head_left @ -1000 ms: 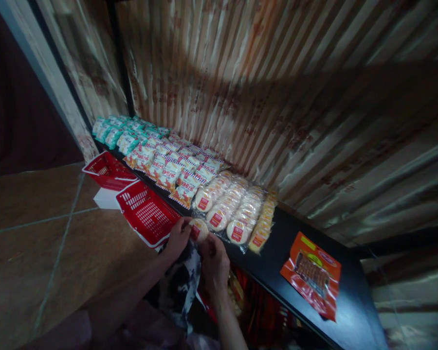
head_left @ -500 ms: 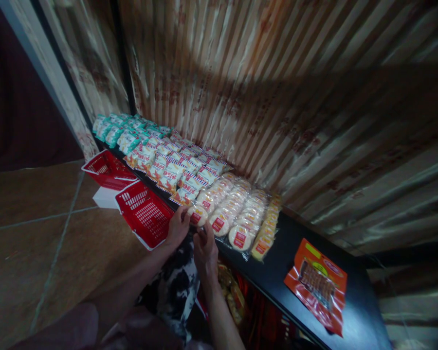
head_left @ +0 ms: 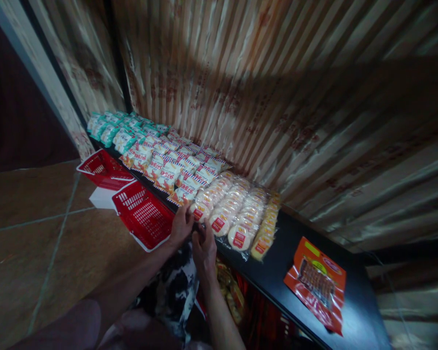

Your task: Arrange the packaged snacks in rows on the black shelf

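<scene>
Round white crackers in clear wrappers with red labels, looking like rice crackers, lean in overlapping rows on a black shelf point(head_left: 277, 262). At the front of the leftmost row is a wrapped rice cracker point(head_left: 199, 212). My left hand point(head_left: 182, 226) has closed fingers at its left edge. My right hand point(head_left: 205, 248), fingers curled, grips by its lower right edge; the fingertips are partly hidden. Just right of my hands stand a second row point(head_left: 219, 222) and a third row point(head_left: 240, 237) of the same crackers, then a row of yellow packs point(head_left: 263, 243).
White-and-orange snack bags point(head_left: 184, 189) and teal bags point(head_left: 124, 138) fill the shelf's left part. An orange snack pouch point(head_left: 317, 282) lies at the right. Two red baskets point(head_left: 146, 214) and a white box point(head_left: 102, 198) are on the floor. A pleated curtain point(head_left: 277, 97) hangs behind.
The front cracker, held a little in front of its row before, now rests closer against the row. My hands have moved only slightly, and the view has shifted a little.
</scene>
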`<state>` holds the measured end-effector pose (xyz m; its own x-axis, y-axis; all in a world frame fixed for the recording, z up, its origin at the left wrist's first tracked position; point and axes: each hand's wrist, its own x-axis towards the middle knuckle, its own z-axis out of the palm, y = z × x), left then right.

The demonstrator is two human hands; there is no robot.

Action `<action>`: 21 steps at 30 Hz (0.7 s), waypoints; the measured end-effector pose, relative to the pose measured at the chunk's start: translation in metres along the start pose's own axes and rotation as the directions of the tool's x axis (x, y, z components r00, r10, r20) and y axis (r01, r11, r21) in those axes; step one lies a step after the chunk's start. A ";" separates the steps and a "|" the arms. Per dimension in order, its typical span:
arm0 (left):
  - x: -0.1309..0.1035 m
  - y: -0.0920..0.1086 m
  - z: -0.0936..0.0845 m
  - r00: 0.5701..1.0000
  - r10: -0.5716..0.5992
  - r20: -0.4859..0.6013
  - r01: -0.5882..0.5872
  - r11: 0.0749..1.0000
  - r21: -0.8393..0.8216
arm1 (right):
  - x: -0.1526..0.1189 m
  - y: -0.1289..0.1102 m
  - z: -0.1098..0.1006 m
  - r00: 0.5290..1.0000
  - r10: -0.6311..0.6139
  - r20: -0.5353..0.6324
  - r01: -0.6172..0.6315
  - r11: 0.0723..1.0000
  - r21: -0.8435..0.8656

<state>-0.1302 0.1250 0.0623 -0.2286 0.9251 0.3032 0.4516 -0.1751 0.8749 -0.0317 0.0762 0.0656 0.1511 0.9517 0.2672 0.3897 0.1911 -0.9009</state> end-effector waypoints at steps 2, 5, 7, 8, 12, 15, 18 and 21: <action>-0.003 -0.002 0.004 0.999 0.051 0.014 -0.052 0.998 0.028 | 0.000 0.002 -0.001 1.000 -0.009 0.005 0.009 1.000 -0.007; -0.008 -0.007 0.009 0.992 0.121 0.038 -0.123 0.991 0.048 | -0.001 0.004 -0.002 1.000 -0.021 -0.006 0.021 0.999 -0.039; -0.010 -0.011 0.012 0.988 0.146 0.056 -0.150 0.986 0.068 | 0.000 0.004 -0.002 0.999 -0.039 -0.014 0.038 0.997 -0.063; -0.010 -0.012 0.013 0.986 0.155 0.064 -0.160 0.984 0.082 | 0.000 0.004 -0.002 0.999 -0.050 -0.019 0.049 0.996 -0.076; -0.013 -0.015 0.017 0.981 0.190 0.050 -0.195 0.972 0.134 | 0.002 0.006 -0.003 0.994 -0.106 -0.026 0.102 0.987 -0.124; -0.015 -0.015 0.018 0.971 0.236 0.032 -0.238 0.959 0.154 | 0.003 0.009 -0.004 0.991 -0.130 -0.023 0.126 0.983 -0.135; -0.017 -0.015 0.018 0.964 0.261 0.051 -0.265 0.947 0.179 | 0.001 0.011 -0.004 0.990 -0.137 -0.029 0.132 0.983 -0.131; -0.017 -0.014 0.017 0.959 0.272 0.082 -0.283 0.942 0.182 | -0.001 0.007 -0.007 0.985 -0.171 -0.027 0.165 0.973 -0.161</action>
<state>-0.1177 0.1172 0.0381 -0.0253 0.8669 0.4978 0.6470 -0.3654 0.6693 -0.0231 0.0748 0.0617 0.1066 0.8982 0.4265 0.5504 0.3039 -0.7776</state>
